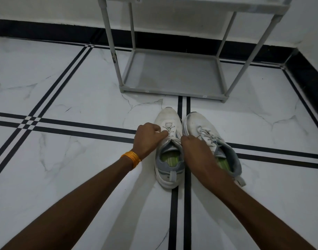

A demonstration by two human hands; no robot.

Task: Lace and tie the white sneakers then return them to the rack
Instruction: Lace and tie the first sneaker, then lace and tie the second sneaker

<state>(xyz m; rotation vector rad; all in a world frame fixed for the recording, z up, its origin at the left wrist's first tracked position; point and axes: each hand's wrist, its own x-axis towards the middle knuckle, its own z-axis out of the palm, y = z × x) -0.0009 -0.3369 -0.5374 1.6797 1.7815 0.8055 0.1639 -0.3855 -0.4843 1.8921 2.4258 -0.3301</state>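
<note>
Two white sneakers with grey collars and green insoles stand side by side on the floor, toes pointing at the rack. The left sneaker (pixel 170 121) has its lace crossed through the lower eyelets only. My left hand (pixel 148 137) is closed on the lace at that shoe's left side. My right hand (pixel 194 147) pinches the lace at its right side, over the tongue. The right sneaker (pixel 202 126) is laced up its front, and my right forearm hides part of its opening. The grey shoe rack (pixel 172 92) stands just beyond the toes, its bottom shelf bare.
White marble floor with black stripe lines (pixel 82 125) spreads around the shoes. A black skirting (pixel 46 31) runs along the wall behind the rack and down the right side. An orange band (pixel 131 157) circles my left wrist.
</note>
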